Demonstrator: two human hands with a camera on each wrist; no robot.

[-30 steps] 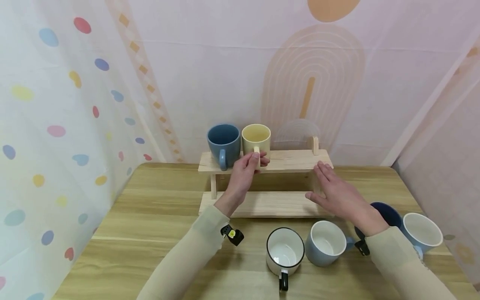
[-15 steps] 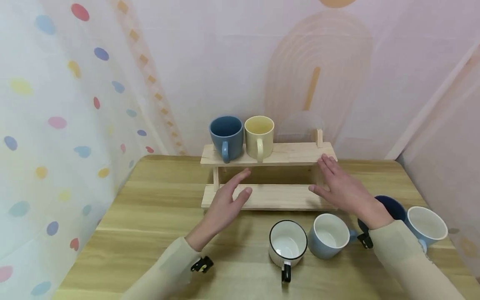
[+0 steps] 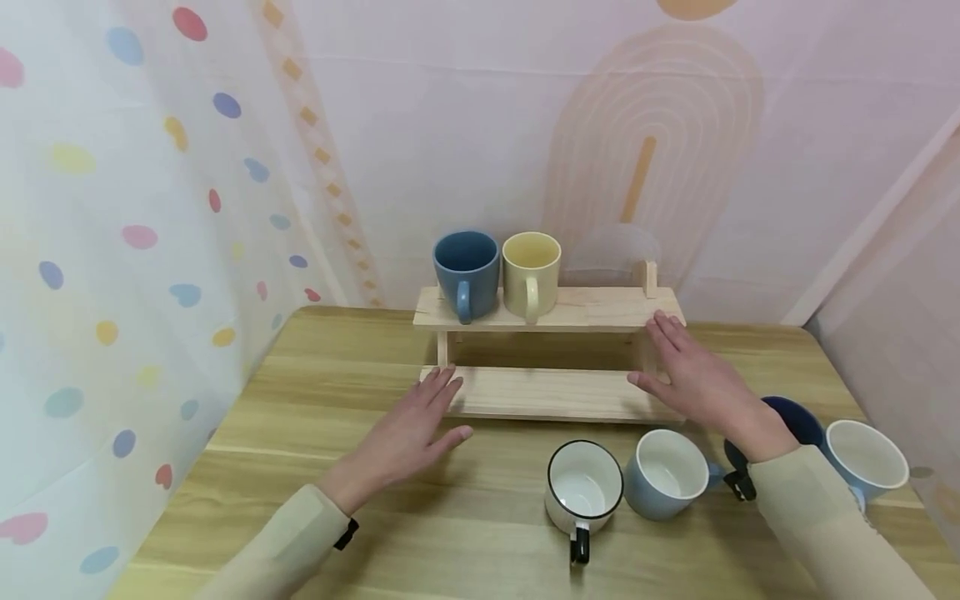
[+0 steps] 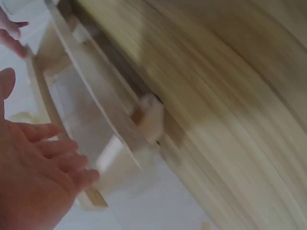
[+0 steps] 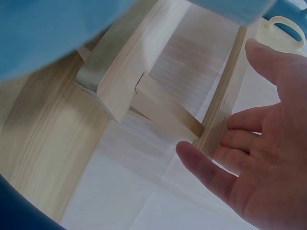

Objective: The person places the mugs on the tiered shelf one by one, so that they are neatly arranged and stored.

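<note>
Head view, rack: a two-tier wooden rack [image 3: 555, 310] stands at the far edge of the surface [image 3: 300, 467].
Head view, done: a blue mug [image 3: 467, 269] and a yellow mug [image 3: 531, 271] stand side by side on the left of the top shelf.
Head view, left: four mugs wait near the front right of the surface: a white black-rimmed mug [image 3: 583, 493], a pale blue mug [image 3: 669, 482], a navy mug [image 3: 795, 419] and a light blue mug [image 3: 864, 457].
Head view, hands: the left hand [image 3: 408, 427] lies flat, fingers straight, holding nothing, by the rack's lower left corner; the right hand [image 3: 693, 377] rests with straight fingers against the rack's right end.
Left wrist view: blurred; an empty spread palm [image 4: 33, 177] near the rack.
Right wrist view: flat fingers [image 5: 242, 139] touch the rack's post.
Writing: none readable.
</note>
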